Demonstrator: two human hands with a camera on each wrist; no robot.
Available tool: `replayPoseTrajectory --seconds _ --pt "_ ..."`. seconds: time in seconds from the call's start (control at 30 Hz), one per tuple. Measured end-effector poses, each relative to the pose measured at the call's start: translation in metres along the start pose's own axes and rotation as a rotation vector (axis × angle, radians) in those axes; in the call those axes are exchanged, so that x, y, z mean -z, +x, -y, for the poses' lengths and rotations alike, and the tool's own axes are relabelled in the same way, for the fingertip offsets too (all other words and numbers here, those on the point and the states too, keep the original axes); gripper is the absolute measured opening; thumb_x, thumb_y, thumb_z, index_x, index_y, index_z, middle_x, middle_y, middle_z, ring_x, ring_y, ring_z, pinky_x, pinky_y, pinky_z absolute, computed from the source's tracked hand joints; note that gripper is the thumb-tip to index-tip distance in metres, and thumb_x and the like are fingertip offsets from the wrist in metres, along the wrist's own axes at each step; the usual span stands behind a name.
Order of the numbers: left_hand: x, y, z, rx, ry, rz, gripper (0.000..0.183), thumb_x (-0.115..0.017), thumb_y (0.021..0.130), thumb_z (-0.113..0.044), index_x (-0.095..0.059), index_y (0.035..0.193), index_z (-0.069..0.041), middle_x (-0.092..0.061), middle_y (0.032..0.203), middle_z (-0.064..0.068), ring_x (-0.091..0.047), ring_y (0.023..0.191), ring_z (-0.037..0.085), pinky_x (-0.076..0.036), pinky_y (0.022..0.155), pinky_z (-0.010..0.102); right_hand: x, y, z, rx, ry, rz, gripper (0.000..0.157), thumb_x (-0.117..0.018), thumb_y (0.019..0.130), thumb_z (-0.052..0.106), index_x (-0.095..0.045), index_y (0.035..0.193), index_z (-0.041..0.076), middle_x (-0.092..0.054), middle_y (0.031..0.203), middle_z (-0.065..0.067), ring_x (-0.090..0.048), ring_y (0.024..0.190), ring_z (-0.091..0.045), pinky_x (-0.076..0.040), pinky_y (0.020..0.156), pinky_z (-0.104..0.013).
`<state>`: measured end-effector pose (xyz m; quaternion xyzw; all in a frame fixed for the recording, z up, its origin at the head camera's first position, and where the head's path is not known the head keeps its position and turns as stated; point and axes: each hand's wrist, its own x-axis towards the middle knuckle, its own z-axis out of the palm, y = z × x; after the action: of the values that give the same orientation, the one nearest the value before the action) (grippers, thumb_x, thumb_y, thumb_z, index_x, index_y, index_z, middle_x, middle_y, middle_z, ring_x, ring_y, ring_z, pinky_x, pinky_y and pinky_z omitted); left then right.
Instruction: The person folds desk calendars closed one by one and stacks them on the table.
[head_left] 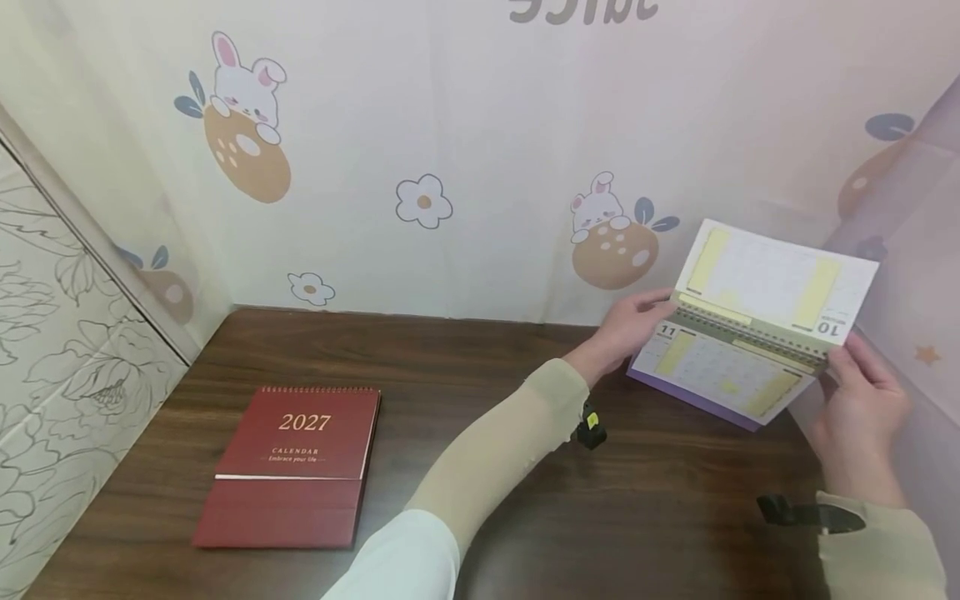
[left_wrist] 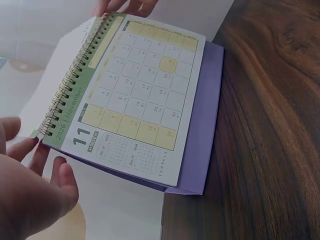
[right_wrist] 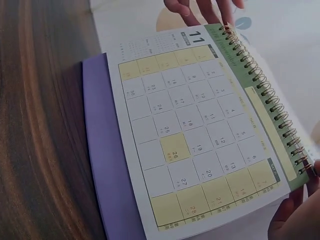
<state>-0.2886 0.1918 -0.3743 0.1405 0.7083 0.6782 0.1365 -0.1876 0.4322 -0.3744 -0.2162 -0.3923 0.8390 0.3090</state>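
A spiral-bound desk calendar [head_left: 726,379] with a purple base stands at the back right, tilted. Its November page [left_wrist: 135,95] faces forward, while the October page [head_left: 772,279] is lifted up and back above the rings. At the left end of the binding, my left hand [head_left: 626,333] pinches the calendar between thumb and fingers. My right hand [head_left: 862,400] grips the opposite end, its thumb by the rings. Gold rings [right_wrist: 267,87] run along a green strip between both hands. Some fingers are hidden behind the calendar.
A closed red 2027 calendar [head_left: 292,467] lies on the left of the dark wooden table [head_left: 465,400]. A pale curtain [head_left: 495,125] printed with rabbits and flowers hangs along the back and right side. A white flower-patterned panel [head_left: 75,358] borders the left.
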Motion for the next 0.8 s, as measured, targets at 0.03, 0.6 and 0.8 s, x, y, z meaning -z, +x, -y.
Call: replayPoseTrajectory --seconds 0.03,0.6,0.8 --pt "0.0 0.0005 -0.0002 -0.003 0.005 -0.025 0.029 -0.058 0.101 -0.035 -0.067 0.128 -0.035 -0.072 0.107 -0.011 -0.067 0.092 0.007 -0.054 0.08 0.032 -0.0011 -0.0002 0.0008 0.014 0.004 -0.008 0.041 -0.078 0.081 -0.008 -0.07 0.12 0.002 -0.069 0.122 -0.003 -0.057 0.12 -0.01 -0.053 0.07 -0.021" --pt "0.0009 0.0038 -0.0018 0.006 0.06 -0.211 0.013 -0.072 0.092 -0.034 -0.078 0.1 -0.026 -0.069 0.082 -0.013 -0.066 0.074 0.006 -0.054 0.066 0.027 0.0014 -0.0023 -0.0012 0.139 0.066 -0.035 0.027 -0.08 0.075 -0.014 -0.071 0.101 -0.01 -0.074 0.091 -0.012 -0.066 0.069 -0.017 -0.045 0.05 -0.022" --pt "0.0028 0.001 -0.0043 0.004 -0.027 -0.175 0.017 -0.069 0.094 -0.035 -0.078 0.095 -0.021 -0.07 0.076 -0.013 -0.066 0.074 0.004 -0.053 0.07 0.029 0.0052 -0.0018 -0.0045 0.153 0.105 -0.003 0.022 -0.076 0.076 -0.018 -0.069 0.097 -0.013 -0.07 0.087 -0.013 -0.065 0.069 -0.018 -0.046 0.05 -0.023"
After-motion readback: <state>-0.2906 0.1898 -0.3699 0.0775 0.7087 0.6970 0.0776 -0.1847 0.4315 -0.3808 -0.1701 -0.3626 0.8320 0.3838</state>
